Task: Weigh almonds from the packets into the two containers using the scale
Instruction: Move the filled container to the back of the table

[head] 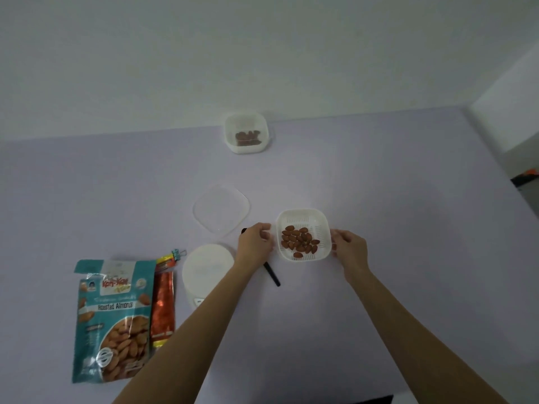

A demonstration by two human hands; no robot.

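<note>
Pale lavender covers the table (pixel 408 199), which runs back to a plain white wall (pixel 262 53). Right of centre, a white square near container (pixel 303 213) with a slotted inner wall holds a loose pile of brown almonds (pixel 300 239). The left hand (pixel 256 243) grasps its left side and the right hand (pixel 350 247) its right side, the fingers (pixel 267 228) of each curled against the rim. Whether the base rests on the table or is lifted just off it, I cannot tell. Just beside the left hand, toward the person, sits the round white scale (pixel 207 269), partly hidden by the left forearm. A thin black utensil (pixel 272 274) lies on the table between the scale and the near container, passing under the left hand. A clear lid (pixel 221 209) lies flat just beyond the scale. Well apart, at the back edge by the wall, stands the far container (pixel 246 119) with a small dark heap (pixel 247 137) in its bottom. At the left lie a teal packet (pixel 115 319) marked roasted almonds and, touching its right edge, a narrow orange packet (pixel 163 310) with a binder clip (pixel 178 253) at its top.
</note>
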